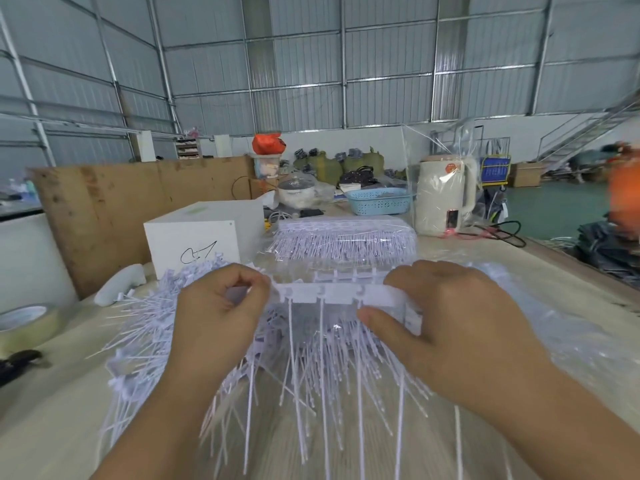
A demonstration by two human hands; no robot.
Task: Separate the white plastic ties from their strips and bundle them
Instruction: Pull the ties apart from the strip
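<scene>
No brand or printed label can be read here. The one piece of writing is a black handwritten scrawl on the front of the white box [204,237], which stands toward the far left of the bench [45,403]; its letters cannot be made out. The cream electric kettle [445,199], inside a clear plastic bag at the far right edge, carries small stickers too blurred to read.

Both hands hold one strip of white plastic ties [332,294] above the middle of the bench. The left hand [218,306] has its fingers curled and pinches the strip's left end between thumb and fingertips. The right hand [446,313] grips the right end, thumb pressed under the strip's band and fingers curled over the top. Between the hands, three thin tails hang down plainly from the band; more lie behind and cannot be counted.

Below and left of the hands lies a loose heap of white ties [149,327], spreading toward the left edge, far too many to count. Beyond the hands, near the far edge, sits one wrapped pack of tie strips [346,240] in clear film. One roll of tape [27,323] rests at the left edge, and one blue plastic basket [379,200] stands at the far side, left of the kettle.
</scene>
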